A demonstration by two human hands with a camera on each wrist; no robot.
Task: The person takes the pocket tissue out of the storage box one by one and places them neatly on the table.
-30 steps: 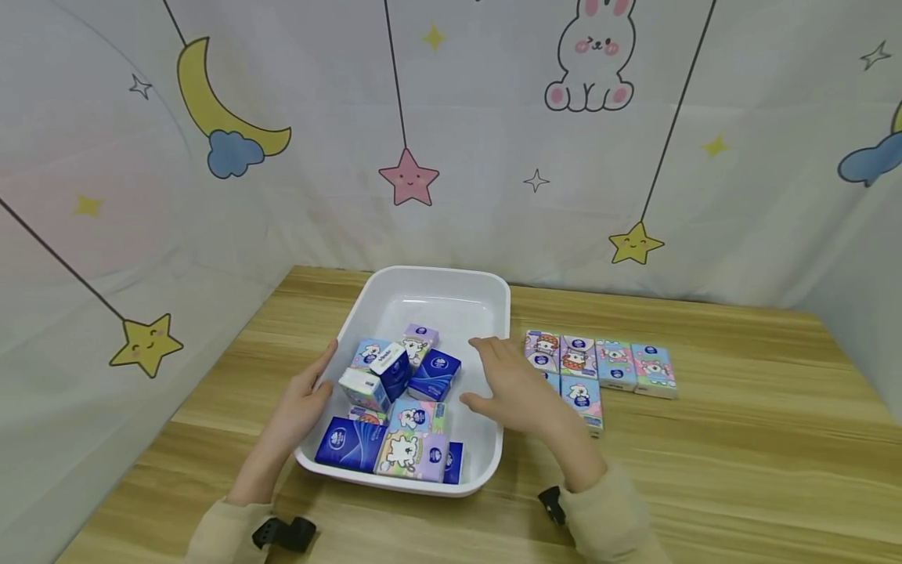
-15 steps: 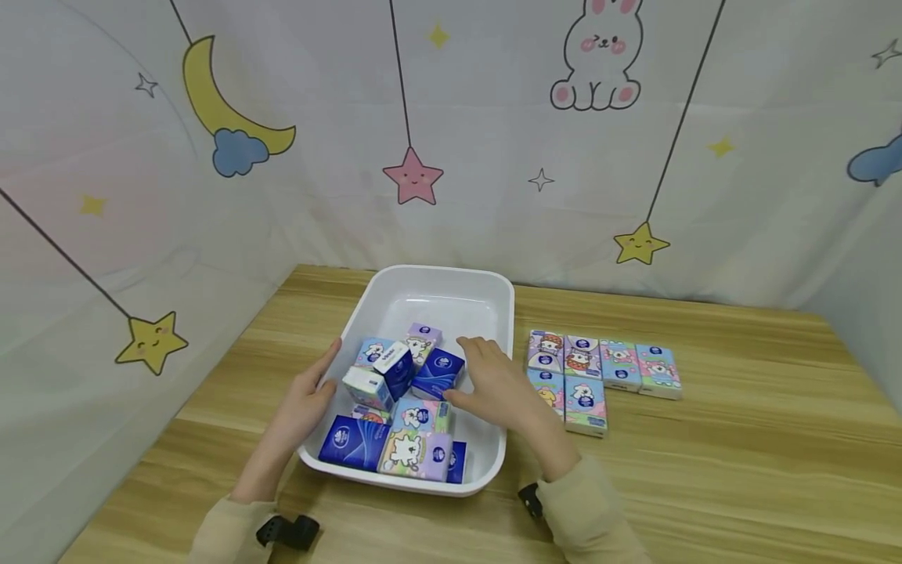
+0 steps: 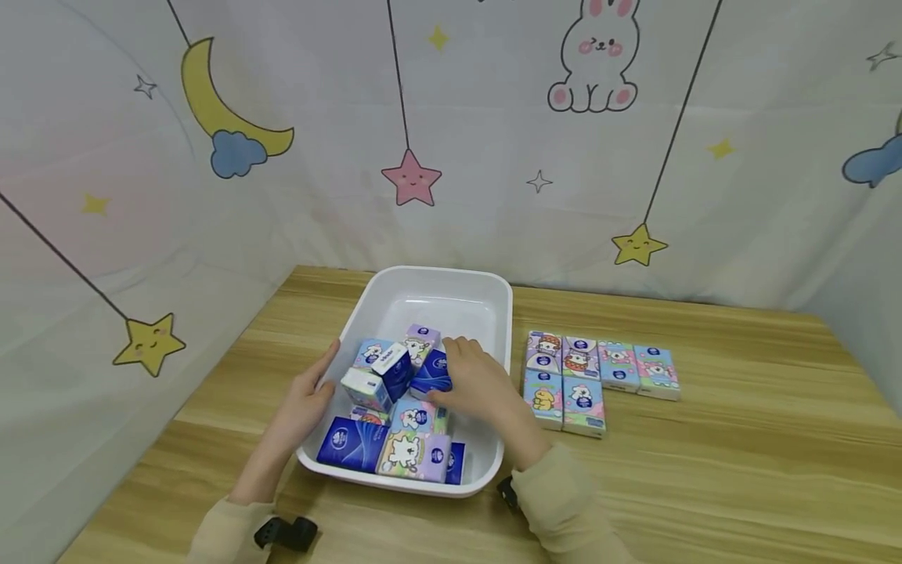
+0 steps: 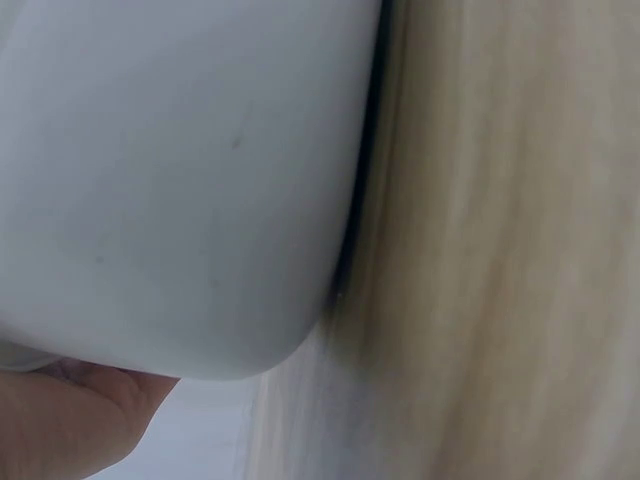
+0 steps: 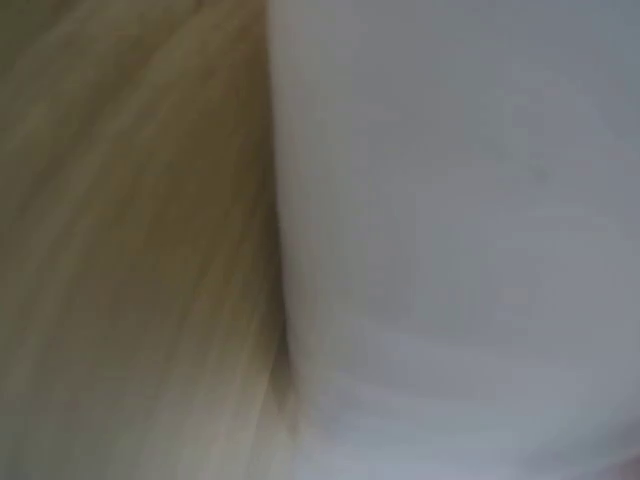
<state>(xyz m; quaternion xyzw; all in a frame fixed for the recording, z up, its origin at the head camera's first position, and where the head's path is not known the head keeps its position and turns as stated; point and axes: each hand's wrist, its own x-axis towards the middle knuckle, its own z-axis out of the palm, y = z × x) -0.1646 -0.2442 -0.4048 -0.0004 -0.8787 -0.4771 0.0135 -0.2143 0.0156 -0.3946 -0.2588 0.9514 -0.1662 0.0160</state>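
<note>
A white plastic basin (image 3: 468,290) holds several small tissue packs. My left hand (image 3: 303,403) grips its left rim, thumb inside and fingers outside. In the left wrist view, part of that hand (image 4: 80,420) shows at the basin's edge. My right hand (image 3: 479,384) reaches in over the right rim and grips a dark blue tissue pack (image 3: 427,376), fingers at its far edge and thumb at its near edge, hiding its right part. Beside it a blue-and-white pack (image 3: 397,372) leans on others. The right wrist view shows only the basin's blurred outer wall (image 5: 450,220).
On the wooden table (image 3: 740,470), right of the basin, cartoon-printed tissue packs (image 3: 581,401) lie in two rows side by side. More packs, including a purple one (image 3: 416,457) and a dark blue one (image 3: 348,444), fill the basin's near end. A printed curtain (image 3: 493,219) hangs behind.
My right hand has moved left and down into the basin, from beside the dark blue tissue pack to around it. The left hand stays on the basin's rim.
</note>
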